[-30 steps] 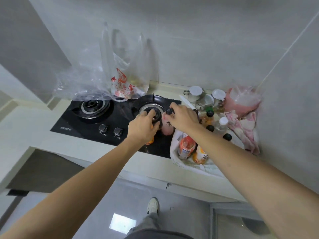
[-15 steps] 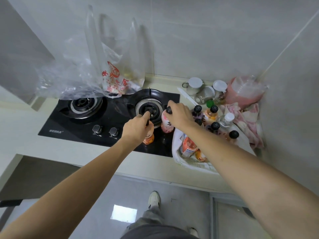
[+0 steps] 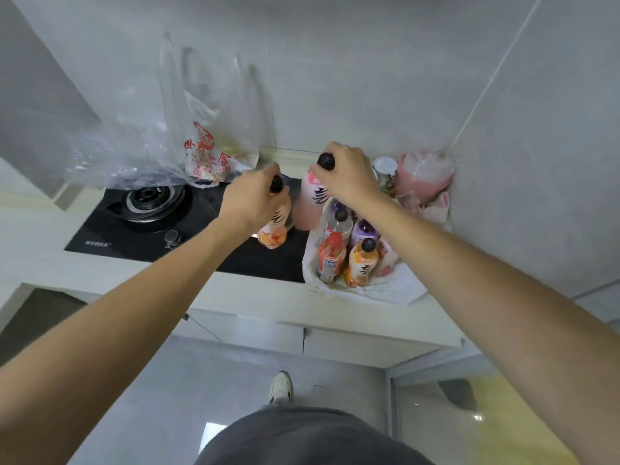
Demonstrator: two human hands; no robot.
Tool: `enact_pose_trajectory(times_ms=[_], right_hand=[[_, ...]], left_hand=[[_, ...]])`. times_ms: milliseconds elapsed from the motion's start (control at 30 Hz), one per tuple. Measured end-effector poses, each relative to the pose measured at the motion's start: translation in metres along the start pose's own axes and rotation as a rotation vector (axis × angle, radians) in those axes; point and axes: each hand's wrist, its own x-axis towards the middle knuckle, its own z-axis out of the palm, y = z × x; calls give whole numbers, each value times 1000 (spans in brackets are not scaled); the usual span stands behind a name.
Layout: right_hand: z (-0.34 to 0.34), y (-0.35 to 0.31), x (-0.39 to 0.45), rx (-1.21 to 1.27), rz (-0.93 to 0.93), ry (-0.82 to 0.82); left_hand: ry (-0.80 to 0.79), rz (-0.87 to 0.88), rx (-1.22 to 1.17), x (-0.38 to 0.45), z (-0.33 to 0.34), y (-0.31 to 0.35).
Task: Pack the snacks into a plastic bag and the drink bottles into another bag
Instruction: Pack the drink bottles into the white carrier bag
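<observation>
- Above the stove, the left hand grips an orange bottle by its neck
- The right hand grips a pink bottle at the cap
- More bottles stand in the white bag; a clear bag leans on the wall

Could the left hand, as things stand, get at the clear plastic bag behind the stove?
Probably not yet: the left hand grips an orange bottle by its neck, so it is occupied. The clear plastic bag lies open to its left beyond the burner, with nothing between.
</observation>
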Motion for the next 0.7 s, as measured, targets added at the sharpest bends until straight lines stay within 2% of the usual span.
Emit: enact_pose_trajectory(times_ms=[200,367,700], right_hand=[[-86,5,-32,-10,-15,90],[-134,32,-67,-26,76,96],[-147,114,-124,-91,267,33]], left_hand=[[17,83,-2,4,-28,83],[-50,126,-77,3,-18,141],[-205,177,-83,-15,56,193]])
